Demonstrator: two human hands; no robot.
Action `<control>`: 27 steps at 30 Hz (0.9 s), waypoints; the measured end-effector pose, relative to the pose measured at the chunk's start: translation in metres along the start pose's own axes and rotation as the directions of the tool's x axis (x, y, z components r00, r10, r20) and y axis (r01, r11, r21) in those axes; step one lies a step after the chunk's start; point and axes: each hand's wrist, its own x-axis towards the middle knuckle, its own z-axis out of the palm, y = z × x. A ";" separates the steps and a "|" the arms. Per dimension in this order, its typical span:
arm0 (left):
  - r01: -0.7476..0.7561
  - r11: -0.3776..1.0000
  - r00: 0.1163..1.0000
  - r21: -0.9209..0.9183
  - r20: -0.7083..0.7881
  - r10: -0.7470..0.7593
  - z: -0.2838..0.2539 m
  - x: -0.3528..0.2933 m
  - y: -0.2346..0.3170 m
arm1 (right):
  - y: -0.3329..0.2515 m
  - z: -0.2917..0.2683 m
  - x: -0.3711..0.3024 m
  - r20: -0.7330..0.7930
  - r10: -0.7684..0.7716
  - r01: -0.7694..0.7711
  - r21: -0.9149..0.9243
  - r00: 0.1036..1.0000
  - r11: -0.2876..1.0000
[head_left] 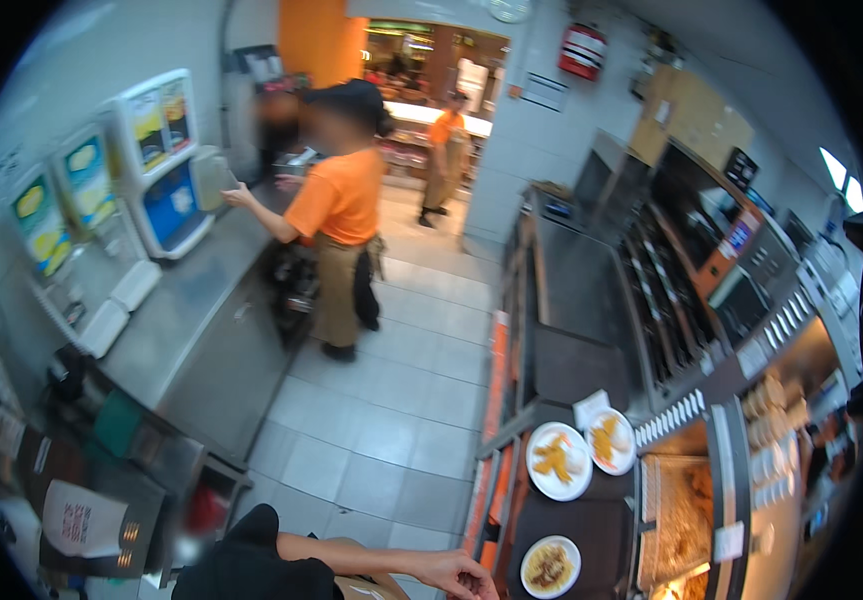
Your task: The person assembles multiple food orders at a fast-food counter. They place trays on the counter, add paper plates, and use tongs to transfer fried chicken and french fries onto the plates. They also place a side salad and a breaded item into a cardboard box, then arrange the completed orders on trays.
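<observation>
My left hand (457, 574) reaches in at the bottom edge, its forearm crossing from a black sleeve over a tan apron. Its fingers are loosely curled in, and nothing shows in them. Just right of it, a white bowl (528, 581) of pale food topped with brown bits rests on a dark tray (591, 540). Farther along the counter lie two white plates, a nearer one (573, 489) and a farther one (623, 462), each holding golden fried pieces and a white mound. My right hand is out of the picture.
Right of the plates, a lit warmer holds a wire basket (659, 500) of fried food. Ahead on the left, a co-worker (341, 205) in orange holds a clear pitcher (213, 178) at a drink dispenser (168, 165). Another person (443, 150) stands beyond the tiled floor (401, 390).
</observation>
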 end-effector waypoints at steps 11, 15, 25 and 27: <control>0.274 0.959 0.890 0.071 -0.398 -0.225 -0.042 -0.085 0.035 | 0.017 0.073 0.059 0.536 0.293 -0.371 0.041 0.792 0.928; 0.234 0.956 0.821 0.176 -0.562 -0.098 -0.026 -0.091 0.031 | 0.030 0.078 0.059 0.532 0.203 -0.335 0.163 0.822 0.928; 0.284 0.950 0.903 0.131 -0.371 -0.219 -0.006 -0.068 -0.012 | 0.065 0.016 0.029 0.610 0.131 -0.412 0.347 0.781 0.843; 0.191 0.980 0.947 0.063 -0.273 -0.167 -0.006 -0.056 -0.023 | 0.060 0.009 0.013 0.534 0.104 -0.362 0.406 0.839 0.839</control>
